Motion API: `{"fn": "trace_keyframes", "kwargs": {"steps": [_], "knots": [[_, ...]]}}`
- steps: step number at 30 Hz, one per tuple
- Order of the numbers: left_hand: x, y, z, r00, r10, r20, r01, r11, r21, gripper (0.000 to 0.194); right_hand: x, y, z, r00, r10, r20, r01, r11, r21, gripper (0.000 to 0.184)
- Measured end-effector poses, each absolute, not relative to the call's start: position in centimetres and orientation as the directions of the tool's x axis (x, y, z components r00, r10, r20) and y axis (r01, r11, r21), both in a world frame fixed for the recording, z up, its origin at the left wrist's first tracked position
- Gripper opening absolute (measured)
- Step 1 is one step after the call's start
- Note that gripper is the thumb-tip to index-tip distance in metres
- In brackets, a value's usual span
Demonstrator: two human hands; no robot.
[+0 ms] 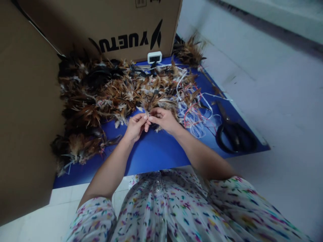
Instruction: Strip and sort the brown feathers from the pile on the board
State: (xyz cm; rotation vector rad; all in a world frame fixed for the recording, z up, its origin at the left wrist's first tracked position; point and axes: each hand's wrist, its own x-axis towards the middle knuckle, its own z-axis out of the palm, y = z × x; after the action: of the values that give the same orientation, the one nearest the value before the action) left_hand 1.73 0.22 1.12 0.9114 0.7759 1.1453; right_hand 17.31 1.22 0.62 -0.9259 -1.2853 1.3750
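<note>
My left hand (136, 127) and my right hand (164, 119) meet over the near edge of a heap of feathers (126, 89). Both are closed, thumbs and fingertips pinched together around the base of a small tuft of feathers (146, 106), whose tips point away from me. Exactly where this tuft ends and the heap behind it begins is hard to see. The heap is brown, tan and black, with pale fluffy bases. Right of my right hand lies a tangle of clear, white and red ties (194, 116).
Large black-handled scissors (234, 136) lie at the right of the blue table (151, 156). A small white digital display (154, 57) stands at the back. Cardboard boxes (121, 20) rise behind and left. Feather bundles (80, 148) lie front left; another feather bunch (190, 52) sits back right, near a wall.
</note>
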Motion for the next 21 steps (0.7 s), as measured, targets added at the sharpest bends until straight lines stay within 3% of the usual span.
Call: {"fn": "trace_keyframes", "kwargs": {"steps": [5, 9, 14, 21], "knots": [[1.3, -0.3, 1.9, 0.430, 0.896, -0.110, -0.405, 0.301, 0.863, 0.038, 18.1, 1.2, 0.8, -0.394, 0.912, 0.109, -0.264, 0.002, -0.965, 0.042], [0.9, -0.5, 1.9, 0.546, 0.823, -0.159, -0.381, 0.413, 0.827, 0.036, 18.7, 1.3, 0.8, -0.472, 0.873, 0.124, -0.238, 0.009, -0.971, 0.043], [0.5, -0.7, 1.3, 0.685, 0.706, -0.179, -0.316, 0.510, 0.800, 0.035, 19.2, 1.0, 1.7, -0.518, 0.854, 0.047, -0.160, -0.043, -0.986, 0.045], [0.3, -0.7, 1.5, 0.749, 0.629, -0.210, -0.269, 0.578, 0.771, 0.034, 19.5, 0.9, 1.4, -0.517, 0.852, 0.082, -0.141, 0.009, -0.990, 0.039]]}}
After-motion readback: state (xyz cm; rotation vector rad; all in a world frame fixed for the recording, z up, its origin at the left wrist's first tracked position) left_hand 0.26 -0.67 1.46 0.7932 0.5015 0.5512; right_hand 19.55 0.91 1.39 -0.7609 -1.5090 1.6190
